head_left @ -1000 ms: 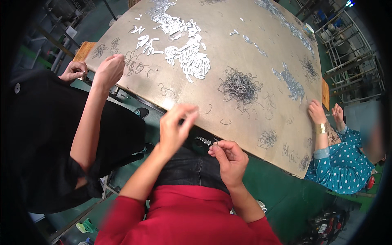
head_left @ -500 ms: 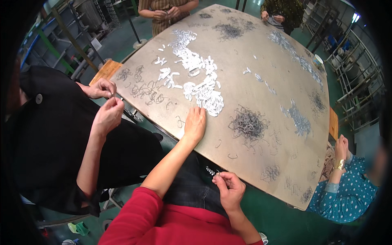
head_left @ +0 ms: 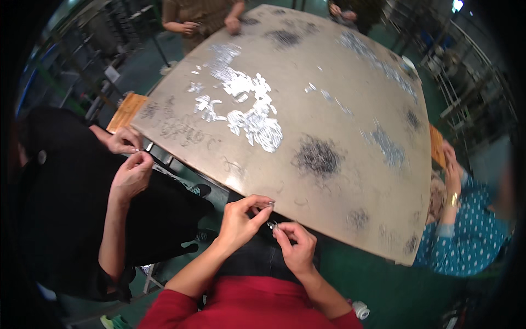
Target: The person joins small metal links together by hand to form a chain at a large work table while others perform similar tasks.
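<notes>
My left hand [head_left: 241, 222] is at the table's near edge, thumb and fingers pinched on a small silvery piece [head_left: 271, 203], its shape mostly hidden. Just below and to the right, my right hand [head_left: 296, 247] grips a small shiny metal piece [head_left: 271, 225] between thumb and forefinger. The two hands are close but apart. Beyond them on the table lies a heap of flat, silvery-white oval pieces [head_left: 268, 134]. A tangled pile of thin, dark bent wire pieces [head_left: 318, 156] lies to its right.
The large metal-topped table [head_left: 219, 164] carries more wire pieces [head_left: 183, 129] at left and grey pieces [head_left: 389, 148] at right. Close on my left works a person in black [head_left: 71, 208]; on the right sits one in dotted teal [head_left: 460, 241]. Others stand at the far side.
My left hand has come back from the silvery heap to the near edge, beside my right hand, with a small piece in its fingers. The view has shifted slightly.
</notes>
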